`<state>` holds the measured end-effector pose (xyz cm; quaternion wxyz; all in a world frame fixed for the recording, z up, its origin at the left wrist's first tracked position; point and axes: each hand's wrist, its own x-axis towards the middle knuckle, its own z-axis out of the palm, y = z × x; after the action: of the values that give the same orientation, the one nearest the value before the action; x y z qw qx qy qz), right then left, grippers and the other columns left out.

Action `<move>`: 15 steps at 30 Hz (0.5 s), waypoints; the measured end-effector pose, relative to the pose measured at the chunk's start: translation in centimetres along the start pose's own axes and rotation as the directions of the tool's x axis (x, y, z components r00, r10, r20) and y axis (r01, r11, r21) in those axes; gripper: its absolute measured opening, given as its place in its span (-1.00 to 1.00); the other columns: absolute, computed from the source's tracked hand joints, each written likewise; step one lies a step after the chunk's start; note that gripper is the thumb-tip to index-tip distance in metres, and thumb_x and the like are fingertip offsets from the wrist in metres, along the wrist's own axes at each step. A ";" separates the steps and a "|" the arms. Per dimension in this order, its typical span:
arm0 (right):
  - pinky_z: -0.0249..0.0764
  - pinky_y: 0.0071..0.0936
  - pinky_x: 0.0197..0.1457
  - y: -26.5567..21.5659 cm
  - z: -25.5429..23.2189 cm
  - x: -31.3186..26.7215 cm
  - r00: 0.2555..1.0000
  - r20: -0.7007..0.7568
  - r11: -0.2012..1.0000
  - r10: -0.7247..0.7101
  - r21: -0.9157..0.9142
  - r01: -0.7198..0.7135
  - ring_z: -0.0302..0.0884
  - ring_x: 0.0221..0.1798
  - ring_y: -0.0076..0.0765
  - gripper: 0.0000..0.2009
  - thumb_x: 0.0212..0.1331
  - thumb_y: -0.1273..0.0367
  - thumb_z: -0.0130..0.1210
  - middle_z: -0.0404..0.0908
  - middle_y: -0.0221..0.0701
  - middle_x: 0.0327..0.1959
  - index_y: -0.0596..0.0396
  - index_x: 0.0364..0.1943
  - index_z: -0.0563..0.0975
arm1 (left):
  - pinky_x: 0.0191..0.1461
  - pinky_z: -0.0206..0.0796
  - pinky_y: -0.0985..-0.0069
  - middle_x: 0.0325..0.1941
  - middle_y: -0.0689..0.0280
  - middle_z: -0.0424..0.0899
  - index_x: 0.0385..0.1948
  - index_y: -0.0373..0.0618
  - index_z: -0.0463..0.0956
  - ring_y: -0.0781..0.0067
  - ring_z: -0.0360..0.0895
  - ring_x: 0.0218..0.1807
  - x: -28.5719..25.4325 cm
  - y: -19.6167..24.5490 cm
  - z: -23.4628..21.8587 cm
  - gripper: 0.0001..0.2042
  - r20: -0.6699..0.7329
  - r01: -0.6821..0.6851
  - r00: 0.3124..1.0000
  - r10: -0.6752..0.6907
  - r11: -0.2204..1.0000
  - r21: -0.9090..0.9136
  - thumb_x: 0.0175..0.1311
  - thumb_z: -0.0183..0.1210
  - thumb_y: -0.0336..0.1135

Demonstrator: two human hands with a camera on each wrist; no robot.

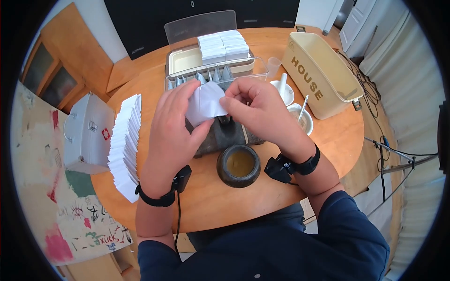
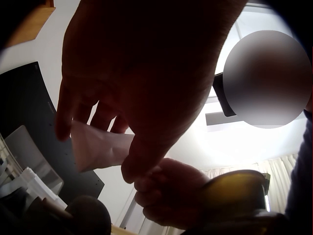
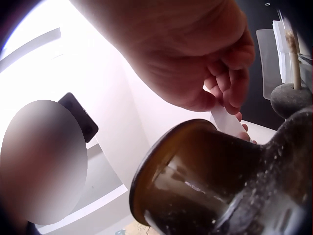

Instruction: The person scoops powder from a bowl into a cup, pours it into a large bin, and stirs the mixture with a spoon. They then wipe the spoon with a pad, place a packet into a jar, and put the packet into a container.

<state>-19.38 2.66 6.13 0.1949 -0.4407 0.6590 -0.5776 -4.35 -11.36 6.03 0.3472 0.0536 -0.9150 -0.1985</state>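
A piece of white paper (image 1: 205,102) is held up above the surface (image 1: 201,210), beyond a dark round pot (image 1: 239,181). It is gripped between the fingers and thumb of the left hand (image 1: 172,125), while its edge is pinched by the right hand (image 1: 262,108). Overlapping folded white papers (image 1: 125,147) are laid out at left.

Wooden table (image 1: 206,213) | white paper row (image 1: 124,150) | dark pot (image 1: 239,181) | HOUSE bin (image 1: 307,79)

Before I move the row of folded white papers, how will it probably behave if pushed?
The row of folded white papers would probably slide apart, since its pieces overlap with no visible band. Each looks thin, so likely light and bendable.
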 end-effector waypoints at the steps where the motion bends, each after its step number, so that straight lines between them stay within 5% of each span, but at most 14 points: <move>1: 0.45 -0.60 -0.37 -0.2 0.0 -0.1 1.000 -0.010 1.000 -0.005 0.000 0.005 0.54 -0.47 -0.62 -0.80 0.19 0.32 0.23 0.65 -0.41 -0.52 0.22 -0.33 0.63 | 0.32 0.30 0.28 0.17 0.08 0.56 0.22 -0.18 0.42 0.02 0.46 0.24 0.0 -0.1 0.0 -0.35 0.001 -0.011 1.000 0.011 1.000 0.001 -0.03 0.39 -0.43; 7: 0.49 -0.55 -0.36 -1.5 -0.4 -0.7 0.992 -0.008 0.990 -0.122 -0.077 0.122 0.57 -0.46 -0.56 -0.70 0.24 0.22 0.28 0.65 -0.40 -0.51 0.24 -0.37 0.61 | 0.43 0.21 0.32 0.30 0.17 0.46 0.23 -0.16 0.41 0.18 0.41 0.34 -0.1 -0.5 -0.4 -0.37 0.068 0.100 0.994 -0.089 0.978 -0.183 0.00 0.30 -0.62; 9: 0.49 -0.55 -0.36 -2.0 -0.9 -0.9 0.993 -0.020 0.991 -0.115 -0.066 0.113 0.57 -0.46 -0.56 -0.71 0.23 0.23 0.28 0.65 -0.40 -0.52 0.24 -0.36 0.61 | 0.25 0.41 0.35 0.27 0.11 0.44 0.17 -0.15 0.46 0.13 0.48 0.26 -0.2 -0.5 -0.6 -0.42 0.064 0.086 0.996 -0.069 0.943 -0.323 0.00 0.35 -0.58; 15: 0.50 -0.56 -0.37 -2.9 -2.8 -1.2 0.991 -0.060 0.992 -0.121 -0.040 0.119 0.57 -0.48 -0.58 -0.74 0.23 0.26 0.27 0.65 -0.40 -0.54 0.25 -0.35 0.61 | 0.18 0.44 0.33 0.18 0.16 0.51 0.19 -0.12 0.47 0.17 0.50 0.21 -0.9 1.0 -1.8 -0.39 0.112 0.148 0.987 -0.115 0.923 -0.356 -0.03 0.39 -0.55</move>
<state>-19.86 5.48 9.28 0.1312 -0.4648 0.6472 -0.5898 -2.44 -10.80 7.04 0.2959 0.0410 -0.8715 -0.3890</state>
